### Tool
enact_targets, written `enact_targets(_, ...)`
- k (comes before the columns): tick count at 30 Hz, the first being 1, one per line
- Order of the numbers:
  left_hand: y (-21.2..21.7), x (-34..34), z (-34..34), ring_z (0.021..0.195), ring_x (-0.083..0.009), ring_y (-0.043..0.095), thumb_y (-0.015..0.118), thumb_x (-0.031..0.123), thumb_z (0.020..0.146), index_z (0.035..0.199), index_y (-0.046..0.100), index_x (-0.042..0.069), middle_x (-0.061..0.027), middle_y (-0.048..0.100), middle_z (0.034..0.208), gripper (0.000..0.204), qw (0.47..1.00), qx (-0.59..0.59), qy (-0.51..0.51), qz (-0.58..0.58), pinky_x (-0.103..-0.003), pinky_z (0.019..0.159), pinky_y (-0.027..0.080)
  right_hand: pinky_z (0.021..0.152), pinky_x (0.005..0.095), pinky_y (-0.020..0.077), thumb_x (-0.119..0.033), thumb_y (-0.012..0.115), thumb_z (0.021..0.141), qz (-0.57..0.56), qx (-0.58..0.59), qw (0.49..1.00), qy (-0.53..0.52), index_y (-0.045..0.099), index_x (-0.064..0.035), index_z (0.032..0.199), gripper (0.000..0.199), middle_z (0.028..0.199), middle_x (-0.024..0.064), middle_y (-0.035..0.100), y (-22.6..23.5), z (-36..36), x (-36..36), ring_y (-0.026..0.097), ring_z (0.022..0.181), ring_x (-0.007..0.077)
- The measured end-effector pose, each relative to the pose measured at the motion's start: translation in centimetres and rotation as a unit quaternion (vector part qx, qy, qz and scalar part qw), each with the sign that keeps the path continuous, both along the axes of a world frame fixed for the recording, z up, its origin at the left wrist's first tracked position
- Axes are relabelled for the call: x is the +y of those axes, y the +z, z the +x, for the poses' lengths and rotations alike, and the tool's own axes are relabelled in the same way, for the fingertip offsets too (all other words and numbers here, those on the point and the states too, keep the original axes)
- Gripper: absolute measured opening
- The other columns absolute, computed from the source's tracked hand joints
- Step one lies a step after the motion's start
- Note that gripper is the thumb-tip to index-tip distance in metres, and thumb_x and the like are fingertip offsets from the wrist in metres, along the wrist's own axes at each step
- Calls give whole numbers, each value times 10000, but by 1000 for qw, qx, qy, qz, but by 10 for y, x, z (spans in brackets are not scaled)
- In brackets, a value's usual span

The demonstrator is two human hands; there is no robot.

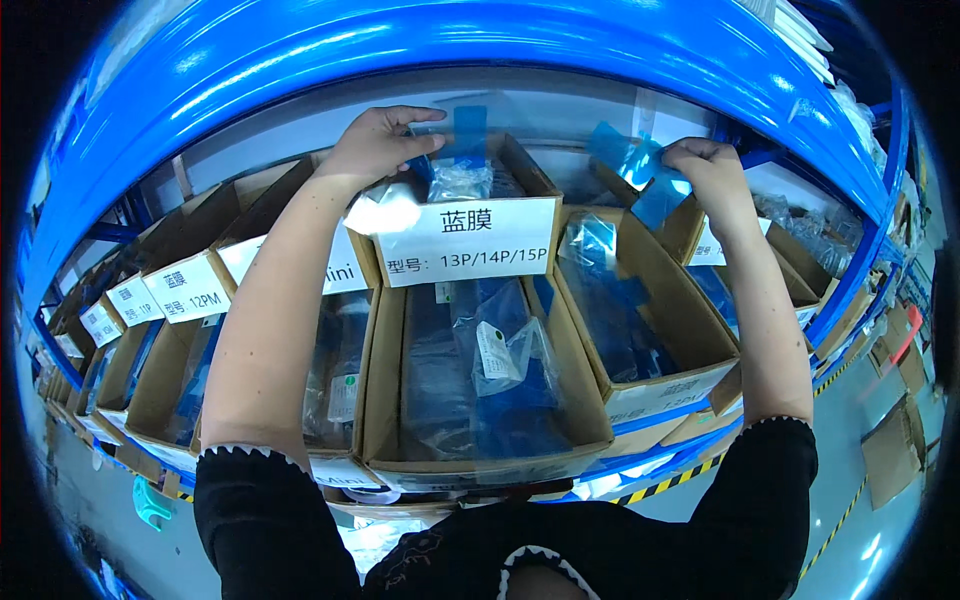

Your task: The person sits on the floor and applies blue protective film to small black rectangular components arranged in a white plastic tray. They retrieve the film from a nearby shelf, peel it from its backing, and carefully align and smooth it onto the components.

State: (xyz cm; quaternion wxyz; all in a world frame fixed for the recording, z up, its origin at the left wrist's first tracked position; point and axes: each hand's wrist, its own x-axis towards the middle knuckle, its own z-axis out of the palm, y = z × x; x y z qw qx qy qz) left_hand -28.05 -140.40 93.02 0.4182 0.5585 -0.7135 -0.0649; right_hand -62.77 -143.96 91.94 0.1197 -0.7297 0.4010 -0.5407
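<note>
Both my arms reach forward over a row of cardboard boxes. My left hand point(392, 148) is closed, thumb and fingers at the edge of a clear film with a blue strip point(470, 132), above the labelled middle box point(470, 240). Farther right, my right hand point(712, 172) pinches a shiny translucent blue film point(655, 200) that hangs from its fingertips. Whether the two films are parts of one sheet, I cannot tell. Below, a nearer open box point(590, 430) holds blue and clear film packs point(515, 365), one with a white label.
A blue shelf beam point(480, 35) arches above my hands. More open boxes with white labels point(190, 285) line the left side, and another box of film packs point(690, 345) sits at right. Yellow-black striped tape point(665, 480) runs below. Flattened cardboard point(893, 455) stands at far right.
</note>
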Motion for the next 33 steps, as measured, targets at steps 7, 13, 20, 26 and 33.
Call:
enact_targets(7,10,7,-16,548,-88,500,694,207,761,1058,657,90,-5,646,728,321,994,-77,-23,78,-223,537,429,701,240,415,-147,592,759,11,25,999,40,668,35,830,210,757,64,639,-11,-13,-10,545,723,112)
enact_targets(13,-3,13,-17,747,-184,599,709,173,734,1089,631,58,-100,664,901,382,986,-167,3,7,-292,716,460,648,270,436,-168,604,762,-13,37,997,68,670,46,845,239,722,76,630,-23,-23,-23,547,680,128)
enact_targets(20,18,5,-26,748,-143,579,668,251,792,1094,630,65,-86,646,849,357,963,-246,88,71,-279,707,456,668,269,458,-164,593,759,-7,39,995,90,677,38,839,234,747,92,650,-26,-27,-27,571,691,132)
enact_targets(26,19,-22,-7,808,-169,593,620,308,820,1142,611,79,-127,636,1046,394,925,-310,131,173,-305,680,499,723,293,467,-165,581,750,-65,95,987,109,662,58,854,259,798,145,652,-19,-25,-25,600,738,190)
enact_targets(33,20,11,-25,441,-70,419,621,284,821,1211,567,111,2,471,520,430,936,-237,127,227,-240,435,338,690,304,461,-165,570,760,-40,128,982,136,648,65,845,257,803,141,620,-17,-6,-18,575,704,192)
